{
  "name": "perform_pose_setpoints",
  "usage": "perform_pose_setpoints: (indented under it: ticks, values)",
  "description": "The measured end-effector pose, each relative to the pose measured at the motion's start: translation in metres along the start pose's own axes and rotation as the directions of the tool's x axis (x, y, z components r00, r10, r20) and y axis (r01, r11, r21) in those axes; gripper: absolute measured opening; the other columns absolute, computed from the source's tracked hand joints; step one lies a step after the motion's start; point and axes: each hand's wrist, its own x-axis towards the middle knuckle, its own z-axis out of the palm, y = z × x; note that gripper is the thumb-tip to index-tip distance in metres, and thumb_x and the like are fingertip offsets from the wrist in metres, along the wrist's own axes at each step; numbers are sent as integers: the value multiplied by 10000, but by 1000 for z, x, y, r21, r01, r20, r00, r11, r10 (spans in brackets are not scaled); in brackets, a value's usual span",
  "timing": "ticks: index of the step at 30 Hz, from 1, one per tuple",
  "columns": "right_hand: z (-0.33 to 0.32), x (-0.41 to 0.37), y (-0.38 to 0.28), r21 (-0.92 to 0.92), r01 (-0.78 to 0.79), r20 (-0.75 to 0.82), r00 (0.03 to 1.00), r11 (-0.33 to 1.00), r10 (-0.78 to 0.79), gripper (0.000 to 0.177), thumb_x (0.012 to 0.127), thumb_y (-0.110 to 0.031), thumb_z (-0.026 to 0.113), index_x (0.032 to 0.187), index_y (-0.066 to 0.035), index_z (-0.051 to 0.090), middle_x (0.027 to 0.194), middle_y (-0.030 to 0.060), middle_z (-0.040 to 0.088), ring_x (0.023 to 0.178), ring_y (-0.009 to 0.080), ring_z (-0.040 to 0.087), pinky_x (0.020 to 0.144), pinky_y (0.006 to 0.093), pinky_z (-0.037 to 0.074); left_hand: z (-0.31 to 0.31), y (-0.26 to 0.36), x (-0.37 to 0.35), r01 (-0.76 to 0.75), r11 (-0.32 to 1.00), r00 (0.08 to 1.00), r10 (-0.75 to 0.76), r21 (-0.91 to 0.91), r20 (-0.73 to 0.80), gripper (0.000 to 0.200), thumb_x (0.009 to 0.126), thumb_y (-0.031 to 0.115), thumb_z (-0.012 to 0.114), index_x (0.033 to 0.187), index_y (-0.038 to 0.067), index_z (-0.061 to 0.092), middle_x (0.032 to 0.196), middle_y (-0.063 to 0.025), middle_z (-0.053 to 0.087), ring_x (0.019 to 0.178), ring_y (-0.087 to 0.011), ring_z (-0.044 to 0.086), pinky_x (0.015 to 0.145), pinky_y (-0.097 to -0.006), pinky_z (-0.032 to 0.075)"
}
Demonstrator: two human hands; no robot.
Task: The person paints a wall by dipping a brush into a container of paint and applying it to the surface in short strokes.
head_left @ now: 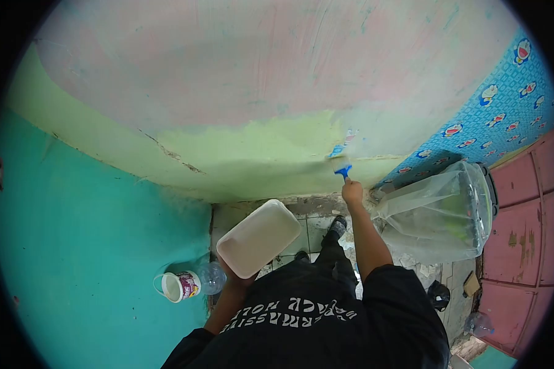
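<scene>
Two things are in your grip. Nearest, your left hand (236,278) has its fingers cupped under a white plastic tub (258,237), smooth, round-cornered and tilted. If that tilt grows, I judge whatever it holds could spill onto your dark shirt (326,320) or the tiled floor (314,224). Beside it on the floor a white mug (180,286) touches a clear bottle (212,278), near enough your feet to be kicked over. Further out, your right hand (352,192) has its fingers clenched round the blue handle of a flat brush (340,165), bristles against the wall (252,154) where a pale green band meets chalky, scuffed pink. A crack runs along that green, and hard pressure there might flake it. The crinkled clear bag (437,212) nearby could catch drips
</scene>
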Motion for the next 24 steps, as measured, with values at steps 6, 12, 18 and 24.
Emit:
perform_pose_setpoints:
  ticks: [6,12,18,24]
  values:
    - [-88,-29,-106,520,74,38,993,851,-110,436,983,-332,512,771,23,647,595,86,548,570,190,516,574,349,401,18,11,-1,-105,854,985,159,509,-63,625,873,376,668,1355,52,437,1316,-145,531,1198,-306,544,1000,-520,457]
    - [-103,-55,-128,764,194,-50,968,615,-244,390,1027,-353,467,750,-89,543,535,-83,362,481,18,301,449,237,214,5,-2,-5,-102,751,994,105,652,35,676,928,541,469,1385,46,411,1338,-179,515,1210,-351,537,962,-537,493]
    - [11,-5,-3,455,-59,97,995,888,17,446,989,-331,492,745,25,605,613,119,532,601,215,504,588,381,395,14,11,-1,-80,741,995,94,667,15,708,925,576,421,1393,46,405,1349,-186,506,1215,-367,533,956,-553,494]
    - [-15,1,-25,426,-56,74,997,903,26,461,974,-349,518,706,10,625,574,63,521,566,163,483,574,354,394,36,23,4,-51,750,998,68,659,-1,750,920,618,363,1403,45,398,1362,-195,496,1220,-386,527,948,-572,495]
